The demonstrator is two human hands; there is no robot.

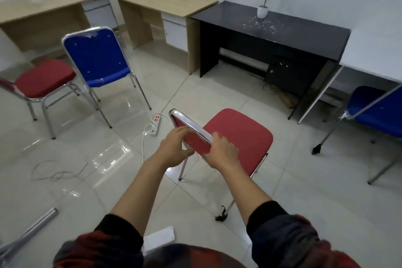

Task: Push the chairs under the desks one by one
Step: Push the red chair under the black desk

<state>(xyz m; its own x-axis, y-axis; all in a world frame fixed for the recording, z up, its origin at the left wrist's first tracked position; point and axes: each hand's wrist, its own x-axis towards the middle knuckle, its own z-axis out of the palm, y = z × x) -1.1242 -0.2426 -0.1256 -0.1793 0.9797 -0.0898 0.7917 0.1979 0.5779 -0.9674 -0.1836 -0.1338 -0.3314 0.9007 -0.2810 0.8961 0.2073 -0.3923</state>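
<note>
A red chair (239,132) with a chrome frame stands on the tiled floor in front of me, its seat pointing toward the black desk (282,28). My left hand (174,148) grips the left side of its backrest. My right hand (221,152) grips the backrest's right end over the top rail. A blue chair (97,56) and another red chair (43,78) stand at the left, before the wooden desks (152,0). A second blue chair (374,111) sits partly under the white desk (374,50) at the right.
A white power strip (155,124) and its cable lie on the floor just left of the held chair. A loose cable (54,172) coils further left. A potted plant (263,11) and white crumbs are on the black desk. A metal bar (39,222) lies lower left.
</note>
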